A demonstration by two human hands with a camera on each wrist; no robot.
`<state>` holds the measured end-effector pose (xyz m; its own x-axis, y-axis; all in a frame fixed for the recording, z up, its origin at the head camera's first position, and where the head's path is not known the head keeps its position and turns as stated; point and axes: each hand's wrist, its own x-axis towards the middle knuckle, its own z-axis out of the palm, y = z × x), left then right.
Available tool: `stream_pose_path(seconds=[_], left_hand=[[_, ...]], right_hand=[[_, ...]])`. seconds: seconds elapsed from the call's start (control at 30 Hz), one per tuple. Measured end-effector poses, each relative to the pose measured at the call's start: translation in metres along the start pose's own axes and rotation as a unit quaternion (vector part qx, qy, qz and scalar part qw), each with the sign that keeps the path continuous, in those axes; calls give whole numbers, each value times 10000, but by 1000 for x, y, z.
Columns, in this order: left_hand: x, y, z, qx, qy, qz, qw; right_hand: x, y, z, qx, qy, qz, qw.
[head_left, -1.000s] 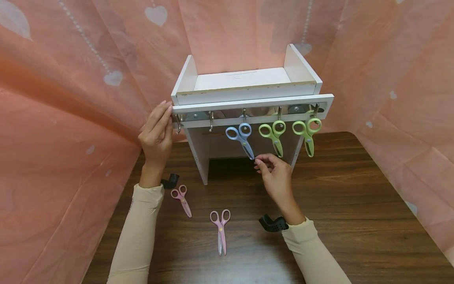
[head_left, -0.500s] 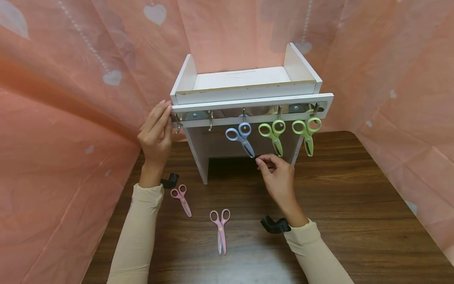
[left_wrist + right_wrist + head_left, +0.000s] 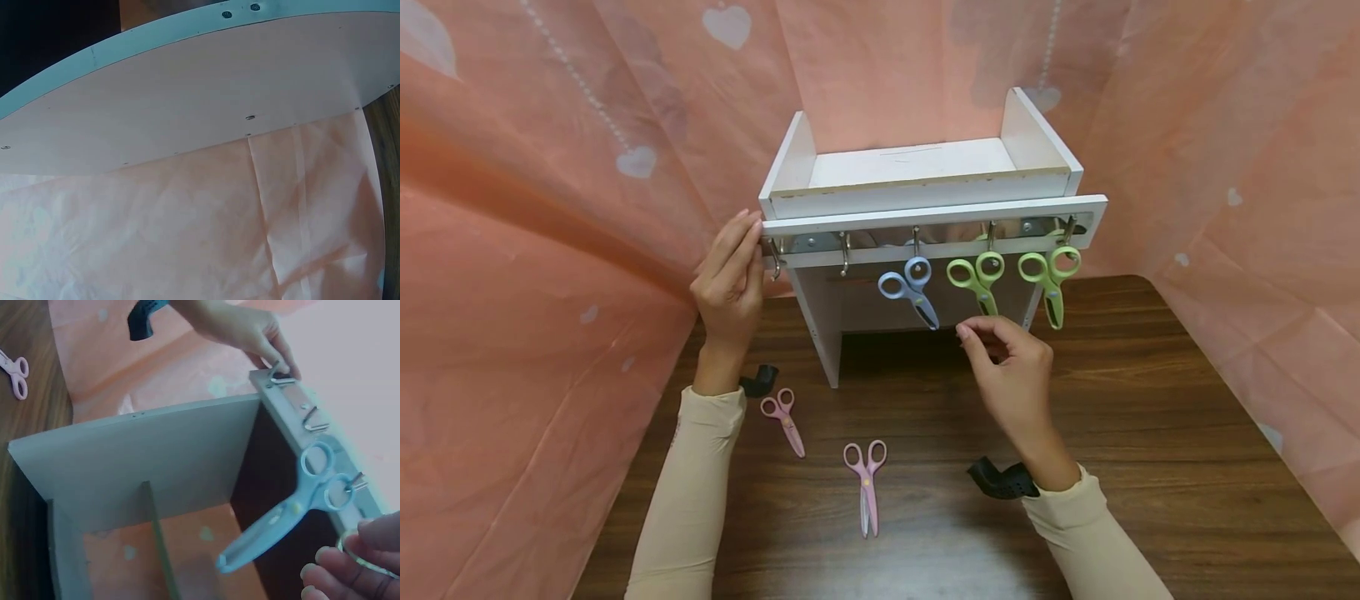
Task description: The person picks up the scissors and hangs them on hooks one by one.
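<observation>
Blue scissors (image 3: pixel 910 292) hang by one handle loop from the middle hook of a white hook rail (image 3: pixel 925 212). Green scissors (image 3: pixel 976 279) and a second pair of green scissors (image 3: pixel 1051 283) hang on the hooks to their right. My left hand (image 3: pixel 728 279) grips the rail's left end, thumb side toward the hooks. My right hand (image 3: pixel 1011 367) is just right of the blue blade tip, apart from it, fingers loosely bent and holding nothing; it covers the nearer green tip. In the right wrist view the blue scissors' blade points down left, beside my right fingers (image 3: pixel 344 569).
Two hooks at the rail's left, one a bare hook (image 3: pixel 845 254), carry nothing. Pink scissors (image 3: pixel 784 425) and another pair of pink scissors (image 3: pixel 867 487) lie on the wooden table (image 3: pixel 1150 467). The white shelf unit (image 3: pixel 816 325) stands behind; a pink curtain (image 3: pixel 550 333) surrounds the table.
My right hand has left the blue scissors' tip and moved right and slightly down. The blue scissors stay on their hook, and my left hand keeps its place on the rail.
</observation>
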<state>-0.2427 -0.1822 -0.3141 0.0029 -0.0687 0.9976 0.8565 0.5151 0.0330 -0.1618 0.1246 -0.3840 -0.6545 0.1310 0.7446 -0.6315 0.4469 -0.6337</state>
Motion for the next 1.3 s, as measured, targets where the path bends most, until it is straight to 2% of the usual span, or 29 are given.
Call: stream_pose_path(seconds=[0.17, 0.3, 0.53, 0.77, 0.93, 1.17, 1.3], left_hand=[[0, -1, 0, 9, -34, -11, 10000], [1, 0, 2, 7, -58, -7, 10000], [2, 1, 2, 68, -68, -23, 10000], [1, 1, -1, 100, -42, -65, 9999], [2, 1, 0, 55, -37, -40, 10000], [1, 2, 0, 75, 5, -24, 10000], [2, 3, 1, 41, 17, -19, 10000]], right_hand=[[10, -6, -10, 32, 80, -439, 9990], [16, -12, -18, 55, 173, -606, 9980], [29, -40, -30, 106, 248, -789, 9965], [40, -25, -37, -5, 341, -1036, 9940], [49, -22, -43, -55, 622, -1137, 9916], [63, -39, -50, 121, 1146, -1246, 9855], [71, -41, -54, 255, 1496, -1249, 9805]])
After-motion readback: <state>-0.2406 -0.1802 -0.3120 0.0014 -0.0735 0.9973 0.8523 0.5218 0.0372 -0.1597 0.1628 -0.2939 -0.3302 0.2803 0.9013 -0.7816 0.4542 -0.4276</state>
